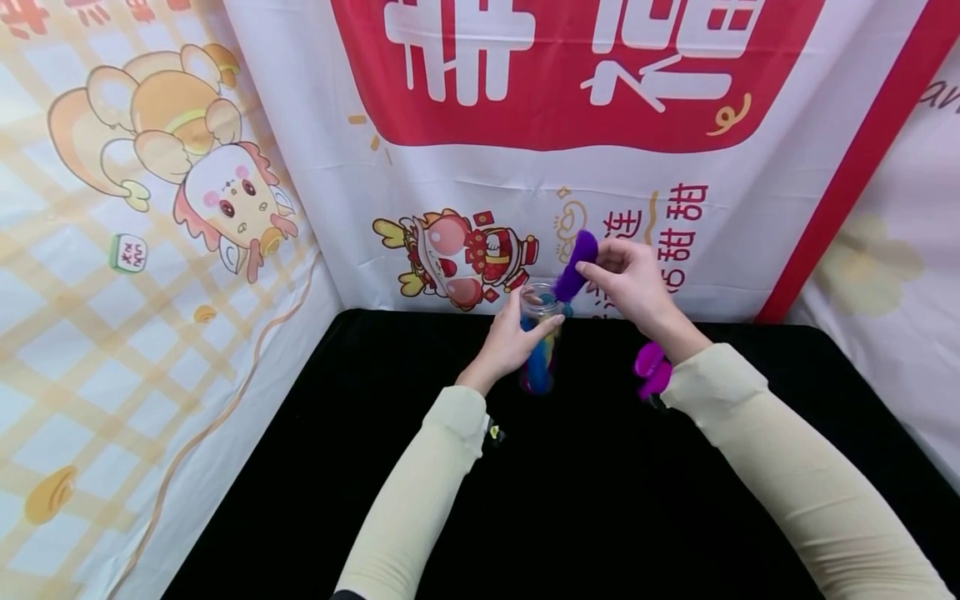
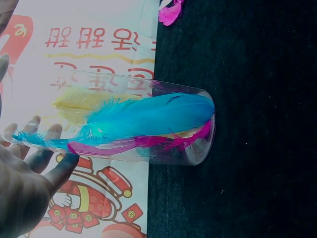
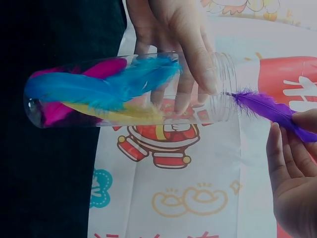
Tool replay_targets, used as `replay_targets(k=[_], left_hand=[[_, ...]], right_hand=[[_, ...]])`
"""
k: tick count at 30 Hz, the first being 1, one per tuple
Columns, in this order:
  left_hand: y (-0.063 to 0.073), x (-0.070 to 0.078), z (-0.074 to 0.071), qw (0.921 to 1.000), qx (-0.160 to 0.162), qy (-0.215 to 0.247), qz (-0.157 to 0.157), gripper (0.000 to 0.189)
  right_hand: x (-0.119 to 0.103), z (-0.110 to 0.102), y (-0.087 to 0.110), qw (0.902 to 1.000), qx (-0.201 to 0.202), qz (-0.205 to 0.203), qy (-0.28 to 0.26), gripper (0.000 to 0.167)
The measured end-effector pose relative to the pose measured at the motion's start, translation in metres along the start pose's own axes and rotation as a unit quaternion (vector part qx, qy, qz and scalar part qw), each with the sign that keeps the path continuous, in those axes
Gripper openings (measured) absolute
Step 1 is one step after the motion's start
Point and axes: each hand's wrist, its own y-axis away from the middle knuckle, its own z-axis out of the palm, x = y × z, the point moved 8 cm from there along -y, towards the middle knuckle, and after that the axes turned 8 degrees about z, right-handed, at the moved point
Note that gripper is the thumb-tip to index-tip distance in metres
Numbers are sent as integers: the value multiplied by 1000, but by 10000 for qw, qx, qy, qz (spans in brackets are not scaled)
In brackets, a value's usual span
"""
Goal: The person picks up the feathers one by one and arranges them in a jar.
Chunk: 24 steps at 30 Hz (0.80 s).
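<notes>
My left hand (image 1: pixel 508 340) grips a clear, open-mouthed plastic jar (image 3: pixel 224 74) near its top, thumb and fingers around the wall. Inside lie blue feathers (image 2: pixel 153 116), a yellow feather (image 3: pixel 126 113) and magenta feathers (image 3: pixel 108 68). A purple feather (image 1: pixel 576 267) is pinched between the thumb and fingers of my right hand (image 1: pixel 636 282). Its quill end points down at the jar's mouth, and in the right wrist view the tip overlaps the rim. The far end of this feather sits at the fingertips.
Bright magenta feathers (image 1: pixel 652 367) lie on the black tabletop (image 1: pixel 585 500), beside my right sleeve. A printed white cloth (image 1: pixel 315 167) with red lettering and cartoon figures hangs behind the table's back edge. More patterned cloth (image 1: pixel 150 333) hangs along the left side.
</notes>
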Motion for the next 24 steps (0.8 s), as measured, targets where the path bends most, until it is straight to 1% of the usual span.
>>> replay_targets(k=[6,11,18,24], left_hand=[[1,1,0,10000,26,-12,13,89],[0,1,0,10000,31,-15,58,89],[1,-1,0,10000,3,24,-7,93],[1,-2,1,10000,8,57,-24,93]], right_hand=[[3,3,0,9999,21,-2,137,17],[3,6,0,9998,-64,-30,192,17],[6,9,0,9996,-80,35,262,17],[9,13,-1,9987,-239,98,434,17]])
